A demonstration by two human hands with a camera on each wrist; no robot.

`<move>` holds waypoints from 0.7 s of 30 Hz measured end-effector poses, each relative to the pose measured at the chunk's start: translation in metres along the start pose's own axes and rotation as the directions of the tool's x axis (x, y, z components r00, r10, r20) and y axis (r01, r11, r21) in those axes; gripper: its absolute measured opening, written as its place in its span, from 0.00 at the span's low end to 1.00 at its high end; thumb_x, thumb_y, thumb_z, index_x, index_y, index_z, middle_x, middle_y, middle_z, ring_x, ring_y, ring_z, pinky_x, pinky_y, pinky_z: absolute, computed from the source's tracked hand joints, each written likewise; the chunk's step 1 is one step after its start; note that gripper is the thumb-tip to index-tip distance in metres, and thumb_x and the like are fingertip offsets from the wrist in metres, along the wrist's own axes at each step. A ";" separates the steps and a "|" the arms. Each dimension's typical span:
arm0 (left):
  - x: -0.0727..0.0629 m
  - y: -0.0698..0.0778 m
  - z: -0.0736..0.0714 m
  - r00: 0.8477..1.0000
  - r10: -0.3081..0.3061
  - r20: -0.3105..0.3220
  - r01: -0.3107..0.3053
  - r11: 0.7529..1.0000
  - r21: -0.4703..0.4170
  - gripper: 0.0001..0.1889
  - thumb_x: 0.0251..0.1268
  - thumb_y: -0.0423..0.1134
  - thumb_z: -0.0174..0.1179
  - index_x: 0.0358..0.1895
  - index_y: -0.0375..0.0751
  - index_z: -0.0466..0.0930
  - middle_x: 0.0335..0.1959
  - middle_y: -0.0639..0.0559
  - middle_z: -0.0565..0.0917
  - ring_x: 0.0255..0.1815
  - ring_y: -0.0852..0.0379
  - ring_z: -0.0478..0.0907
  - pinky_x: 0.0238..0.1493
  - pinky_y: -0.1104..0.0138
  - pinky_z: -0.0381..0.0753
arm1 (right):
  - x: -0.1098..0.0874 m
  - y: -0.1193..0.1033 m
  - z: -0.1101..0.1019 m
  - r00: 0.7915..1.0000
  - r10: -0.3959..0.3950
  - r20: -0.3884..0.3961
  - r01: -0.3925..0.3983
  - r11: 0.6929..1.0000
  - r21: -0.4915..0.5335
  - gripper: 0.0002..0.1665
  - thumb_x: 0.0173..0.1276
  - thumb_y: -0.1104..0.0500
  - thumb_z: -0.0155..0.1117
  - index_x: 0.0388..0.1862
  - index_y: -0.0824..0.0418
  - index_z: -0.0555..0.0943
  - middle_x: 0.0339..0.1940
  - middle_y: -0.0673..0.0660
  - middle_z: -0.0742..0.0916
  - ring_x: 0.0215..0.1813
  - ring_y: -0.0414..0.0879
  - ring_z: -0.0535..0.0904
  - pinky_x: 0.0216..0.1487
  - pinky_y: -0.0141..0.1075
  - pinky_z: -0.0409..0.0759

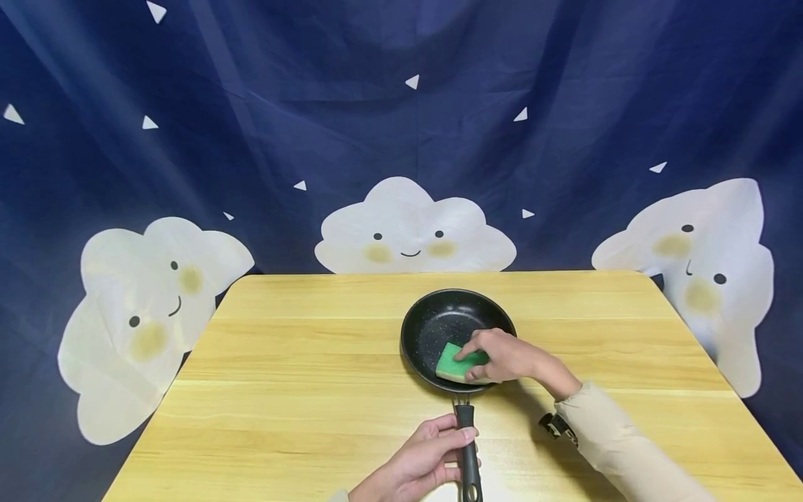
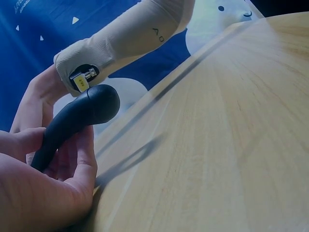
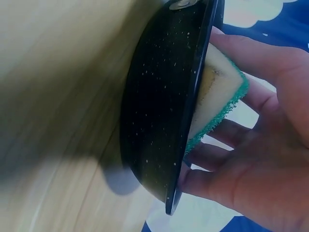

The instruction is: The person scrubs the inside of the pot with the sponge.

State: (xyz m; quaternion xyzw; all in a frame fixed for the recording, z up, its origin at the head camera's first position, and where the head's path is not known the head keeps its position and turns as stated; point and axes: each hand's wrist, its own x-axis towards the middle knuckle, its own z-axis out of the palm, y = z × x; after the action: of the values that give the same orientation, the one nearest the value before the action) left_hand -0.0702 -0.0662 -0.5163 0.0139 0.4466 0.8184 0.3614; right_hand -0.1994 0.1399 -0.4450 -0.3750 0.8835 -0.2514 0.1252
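Note:
A black speckled frying pan (image 1: 433, 328) sits on the wooden table, its handle (image 1: 468, 446) pointing toward me. My left hand (image 1: 426, 457) grips that handle, thumb on top and fingers wrapped beneath; the left wrist view shows the rounded handle end (image 2: 104, 104) sticking out past the hand. Inside the pan, at its near right side, my right hand (image 1: 502, 355) holds a sponge (image 1: 452, 362) with a green scouring face up and a pale underside. The right wrist view has the sponge (image 3: 219, 92) rising above the rim, fingers and thumb spread around it.
The light wooden table (image 1: 282, 390) extends on both sides of the pan. Behind it hangs a dark blue curtain (image 1: 351, 104) with white cloud and triangle prints. A small dark device (image 1: 557, 427) is strapped at the right wrist, by the beige sleeve (image 1: 621, 439).

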 end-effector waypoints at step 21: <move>-0.001 0.003 0.000 1.000 -0.008 0.017 0.008 1.000 -0.008 0.15 0.74 0.37 0.61 0.57 0.34 0.75 0.37 0.53 0.78 0.36 0.60 0.79 0.35 0.66 0.84 | 0.003 -0.007 0.013 0.999 0.023 -0.027 -0.020 0.994 0.111 0.21 0.66 0.54 0.75 0.56 0.60 0.87 0.44 0.53 0.86 0.42 0.46 0.77 0.44 0.39 0.78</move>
State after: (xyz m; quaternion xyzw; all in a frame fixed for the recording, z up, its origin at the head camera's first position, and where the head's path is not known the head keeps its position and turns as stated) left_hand -0.0716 -0.0677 -0.5140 0.0177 0.4402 0.8186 0.3684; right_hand -0.1918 0.1289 -0.4522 -0.3544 0.8737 -0.3040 0.1361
